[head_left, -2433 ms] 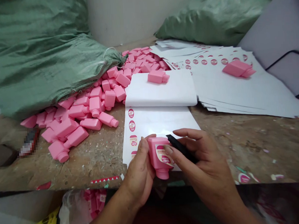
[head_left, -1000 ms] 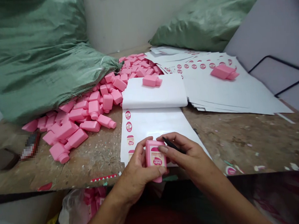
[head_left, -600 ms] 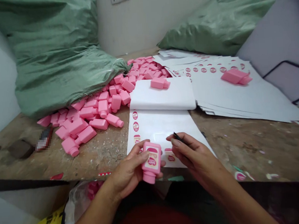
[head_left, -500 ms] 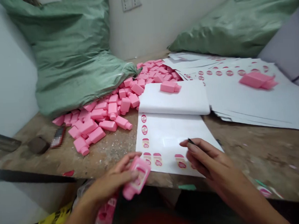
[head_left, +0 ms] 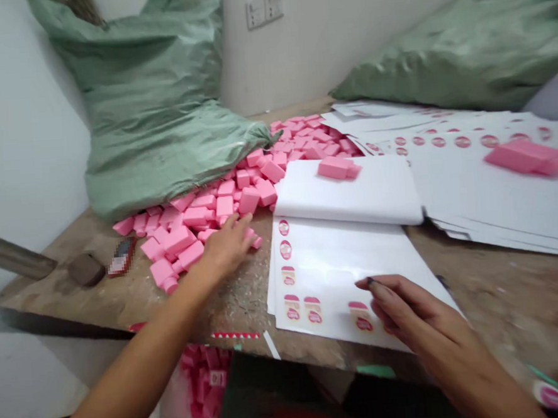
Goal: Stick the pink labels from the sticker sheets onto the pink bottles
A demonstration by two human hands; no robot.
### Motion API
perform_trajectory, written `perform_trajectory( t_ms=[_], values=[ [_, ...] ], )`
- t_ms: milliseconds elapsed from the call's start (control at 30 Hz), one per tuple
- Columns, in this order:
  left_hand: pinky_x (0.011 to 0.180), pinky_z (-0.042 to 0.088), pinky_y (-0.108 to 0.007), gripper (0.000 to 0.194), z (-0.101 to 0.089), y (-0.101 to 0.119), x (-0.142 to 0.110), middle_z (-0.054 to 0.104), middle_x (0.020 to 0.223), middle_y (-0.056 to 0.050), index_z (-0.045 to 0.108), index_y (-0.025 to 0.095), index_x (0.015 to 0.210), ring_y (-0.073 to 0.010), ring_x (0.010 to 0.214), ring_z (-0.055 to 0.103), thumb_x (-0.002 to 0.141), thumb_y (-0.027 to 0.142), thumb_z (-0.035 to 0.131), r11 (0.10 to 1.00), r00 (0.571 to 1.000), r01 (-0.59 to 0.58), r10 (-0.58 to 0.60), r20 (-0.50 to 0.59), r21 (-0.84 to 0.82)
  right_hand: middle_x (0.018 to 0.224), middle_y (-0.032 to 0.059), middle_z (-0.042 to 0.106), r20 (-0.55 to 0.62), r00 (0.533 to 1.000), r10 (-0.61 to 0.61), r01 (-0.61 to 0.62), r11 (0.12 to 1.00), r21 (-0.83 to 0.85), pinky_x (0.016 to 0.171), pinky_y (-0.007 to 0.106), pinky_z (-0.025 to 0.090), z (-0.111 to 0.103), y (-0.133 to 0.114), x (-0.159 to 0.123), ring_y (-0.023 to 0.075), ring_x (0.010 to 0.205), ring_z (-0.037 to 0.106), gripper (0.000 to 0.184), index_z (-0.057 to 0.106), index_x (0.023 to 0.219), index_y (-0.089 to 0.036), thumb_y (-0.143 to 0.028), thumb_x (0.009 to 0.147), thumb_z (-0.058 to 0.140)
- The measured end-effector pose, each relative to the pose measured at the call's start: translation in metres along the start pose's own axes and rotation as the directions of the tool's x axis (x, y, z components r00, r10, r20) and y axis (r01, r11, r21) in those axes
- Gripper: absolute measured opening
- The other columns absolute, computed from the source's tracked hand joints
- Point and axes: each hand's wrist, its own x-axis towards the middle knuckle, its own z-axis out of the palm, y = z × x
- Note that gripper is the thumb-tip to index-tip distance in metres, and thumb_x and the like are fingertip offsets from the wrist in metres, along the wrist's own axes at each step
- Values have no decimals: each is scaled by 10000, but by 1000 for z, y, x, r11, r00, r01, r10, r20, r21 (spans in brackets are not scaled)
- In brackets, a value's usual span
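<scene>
My left hand point(head_left: 224, 247) reaches over the near edge of a heap of plain pink plastic bottles point(head_left: 249, 199), its fingers spread. Beneath the fingertips, a pink bottle point(head_left: 256, 241) is partly covered; whether they touch it is unclear. My right hand point(head_left: 412, 311) is pinched around a slim dark tool point(head_left: 370, 281), mostly hidden with just its tip showing. This hand hovers at the lower right of a white label sheet point(head_left: 323, 247), which carries pink-and-cream stickers along its left and bottom edges. Its folded-over upper part point(head_left: 344, 198) has one pink bottle point(head_left: 337, 167) on top.
Green sacks point(head_left: 154, 103) stand behind the heap, another point(head_left: 449, 60) at back right. Stacked label sheets point(head_left: 496, 202) bear a pink bottle point(head_left: 528, 157). Below the table edge, a clear bag point(head_left: 165, 405) holds pink bottles. A metal bar point(head_left: 17, 253) is at left.
My left hand has let go of the labelled pink bottle, now out of its grasp, and moved up and forward to the heap. The right hand keeps its pinch; the view has shifted left.
</scene>
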Motion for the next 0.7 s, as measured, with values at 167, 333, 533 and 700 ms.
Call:
perform_trajectory(
  t_ms=[167,333,533,700],
  values=[
    [1115,261,-567,79,16,-4,8,479,1452,-124,637,201,868,-411,1296,465,814,258,649,999,998,50,-50,48,-11,879,44,756,152,988,9,13,989,-145,665,326,539,7,-2,-1,231,786,695,301,710,921,-234,-478,903,535],
    [1151,264,-482,235,27,11,-28,403,1519,-85,578,235,1030,-343,1379,382,811,201,652,939,987,37,-87,-132,-343,928,41,778,228,959,-166,252,866,-431,650,353,466,21,6,0,230,737,691,264,710,984,-242,-316,923,464],
    [886,525,-392,500,48,49,-54,672,1006,-74,553,195,1200,-253,988,649,735,204,735,95,871,438,-293,395,-894,782,29,753,228,950,-214,309,754,-579,560,300,358,27,8,2,188,581,615,231,663,921,-225,-271,933,436],
    [933,524,-430,421,71,51,-52,664,1051,-93,588,166,1141,-272,1069,650,741,138,717,-97,776,522,-358,519,-848,711,8,721,230,943,-240,331,729,-598,564,290,318,28,6,1,175,535,557,200,648,883,-235,-262,924,454]
  ],
)
